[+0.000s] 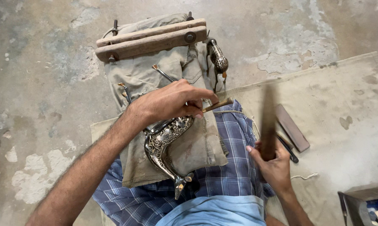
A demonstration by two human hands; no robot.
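Your left hand [172,102] is closed on a small chisel [216,105], its tip set on the silvery metal fish [166,142] lying at the centre on the tan cloth [197,146] over your lap. Your right hand [272,165], at four o'clock, grips a blurred wooden mallet [268,121]. Much of the fish already carries engraved pattern, but you cannot tell how much remains.

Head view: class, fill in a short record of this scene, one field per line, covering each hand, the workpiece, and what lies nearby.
left hand: holds a thin punch and presses on the fish
right hand: grips a blurred wooden mallet, raised
fish: engraved metal, lying on khaki cloth over the lap
nearby: wooden clamp, metal bird, flat bar on the mat
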